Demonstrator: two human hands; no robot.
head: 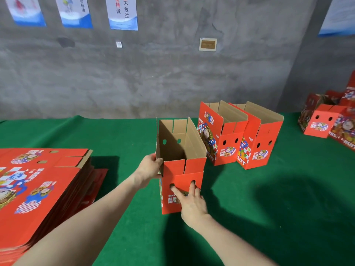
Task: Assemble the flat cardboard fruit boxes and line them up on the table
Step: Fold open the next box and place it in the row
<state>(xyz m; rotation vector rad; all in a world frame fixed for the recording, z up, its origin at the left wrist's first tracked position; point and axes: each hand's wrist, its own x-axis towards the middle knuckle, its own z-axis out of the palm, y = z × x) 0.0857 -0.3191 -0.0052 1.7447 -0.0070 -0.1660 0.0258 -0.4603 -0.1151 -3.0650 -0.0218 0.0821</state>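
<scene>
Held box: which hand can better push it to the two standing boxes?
Probably left: the left hand grips the held box on the wall opposite them; the right hand touches its front.

- Wall (172, 77): bare grey concrete, behind the table's far edge; an adjoining wall (322, 64) stands at the right.
- Posters (123, 14): three blue-and-white sheets, upper left.
- Small white plate (119, 44) and framed plaque (208, 44): mounted mid-wall.
- Table (278, 189): green cloth cover, dark shadow near right.
</scene>
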